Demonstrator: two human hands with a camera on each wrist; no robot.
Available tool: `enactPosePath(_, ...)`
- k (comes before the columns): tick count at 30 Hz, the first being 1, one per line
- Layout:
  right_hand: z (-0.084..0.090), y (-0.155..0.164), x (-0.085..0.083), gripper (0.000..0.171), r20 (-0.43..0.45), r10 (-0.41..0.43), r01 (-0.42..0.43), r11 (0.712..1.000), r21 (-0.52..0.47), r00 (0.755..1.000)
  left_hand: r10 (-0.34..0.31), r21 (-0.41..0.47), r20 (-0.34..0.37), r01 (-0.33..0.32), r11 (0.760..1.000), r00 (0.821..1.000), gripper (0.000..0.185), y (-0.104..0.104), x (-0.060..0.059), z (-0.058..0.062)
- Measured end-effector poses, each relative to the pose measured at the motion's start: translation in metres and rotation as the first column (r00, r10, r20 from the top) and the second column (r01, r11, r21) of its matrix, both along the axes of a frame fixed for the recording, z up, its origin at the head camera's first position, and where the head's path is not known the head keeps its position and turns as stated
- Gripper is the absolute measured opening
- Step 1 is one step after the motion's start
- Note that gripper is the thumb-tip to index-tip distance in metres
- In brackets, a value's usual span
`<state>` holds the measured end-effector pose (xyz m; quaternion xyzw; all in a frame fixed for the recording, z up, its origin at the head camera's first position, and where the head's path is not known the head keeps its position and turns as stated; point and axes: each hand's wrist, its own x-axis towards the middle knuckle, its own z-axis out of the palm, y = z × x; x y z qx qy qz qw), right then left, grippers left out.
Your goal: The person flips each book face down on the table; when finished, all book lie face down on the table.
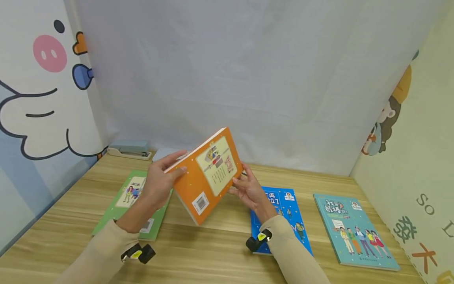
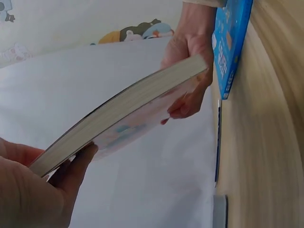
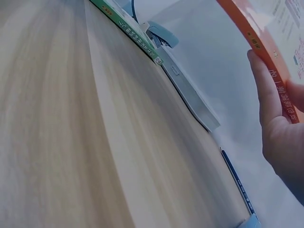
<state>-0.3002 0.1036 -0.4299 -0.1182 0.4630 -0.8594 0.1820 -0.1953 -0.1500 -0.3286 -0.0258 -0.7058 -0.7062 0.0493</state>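
An orange book [image 1: 186,183] is held tilted above the table, its back cover with barcode and pale panel toward the head camera. My left hand [image 1: 161,181] grips its upper left edge, thumb on the back cover. At the opposite side, my right hand [image 1: 250,191] pinches the spine edge; the right wrist view shows that hand [image 3: 275,128] along the lettered spine. Page edges of the orange book [image 2: 123,107] face the left wrist camera, and it looks closed. Below the left forearm lies a green book [image 1: 115,211], partly covered. A blue book [image 1: 259,225] lies partly behind the right forearm.
A teal book [image 1: 354,232] lies at the right of the wooden table [image 1: 213,256]. At the back left stands a stapler [image 1: 129,150], with a flat grey case [image 3: 190,95] beside it. A dark pencil [image 3: 237,183] lies near the back. Printed cloth walls enclose the table.
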Motion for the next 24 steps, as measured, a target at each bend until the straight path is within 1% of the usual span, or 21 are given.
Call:
enactPosePath(2,-0.001,0.001,-0.001,0.059,-0.006,-0.008,0.008,1.000,0.015,1.000,-0.058,-0.104,-0.026,0.055,0.993,0.998,0.056,-0.003,-0.002,0.004)
enactPosePath(4,-0.003,0.003,-0.001,0.058,-0.011,-0.011,0.011,0.999,0.033,1.000,-0.135,-0.203,-0.033,0.126,0.971,0.990,0.060,-0.007,-0.005,0.009)
enactPosePath(6,-0.004,0.004,-0.001,0.058,-0.021,-0.006,0.007,0.999,0.053,1.000,-0.216,-0.293,-0.006,0.205,0.934,0.976,0.063,-0.009,-0.009,0.016)
enactPosePath(8,-0.005,0.005,-0.001,0.058,-0.026,-0.001,0.002,0.997,0.071,1.000,-0.278,-0.376,0.032,0.269,0.887,0.960,0.060,-0.012,-0.014,0.022)
enactPosePath(10,-0.006,0.006,0.000,0.059,-0.031,0.011,-0.008,0.997,0.083,0.999,-0.308,-0.439,0.078,0.310,0.843,0.948,0.055,-0.014,-0.018,0.027)
enactPosePath(11,-0.006,0.006,0.000,0.059,-0.032,0.013,-0.010,0.996,0.087,0.999,-0.312,-0.466,0.097,0.320,0.825,0.945,0.053,-0.015,-0.020,0.029)
enactPosePath(13,-0.006,0.006,0.000,0.059,-0.023,0.014,-0.012,0.995,0.097,1.000,-0.303,-0.505,0.130,0.326,0.799,0.944,0.049,-0.016,-0.023,0.032)
enactPosePath(14,-0.006,0.006,0.000,0.059,-0.023,0.016,-0.013,0.994,0.104,1.000,-0.294,-0.519,0.143,0.325,0.791,0.945,0.048,-0.017,-0.024,0.033)
enactPosePath(16,-0.005,0.005,0.001,0.059,-0.012,0.012,-0.010,0.993,0.121,1.000,-0.285,-0.526,0.162,0.327,0.785,0.945,0.048,-0.018,-0.026,0.033)
enactPosePath(20,-0.002,0.007,0.001,0.061,-0.012,-0.001,0.003,0.985,0.171,1.000,-0.280,-0.525,0.173,0.329,0.785,0.944,0.050,-0.020,-0.028,0.030)
enactPosePath(22,0.000,0.008,0.001,0.063,-0.015,-0.008,0.011,0.981,0.193,1.000,-0.279,-0.530,0.179,0.332,0.780,0.943,0.049,-0.021,-0.029,0.028)
enactPosePath(24,0.002,0.010,0.001,0.065,-0.022,-0.012,0.017,0.976,0.218,1.000,-0.282,-0.528,0.201,0.346,0.775,0.938,0.050,-0.022,-0.029,0.026)
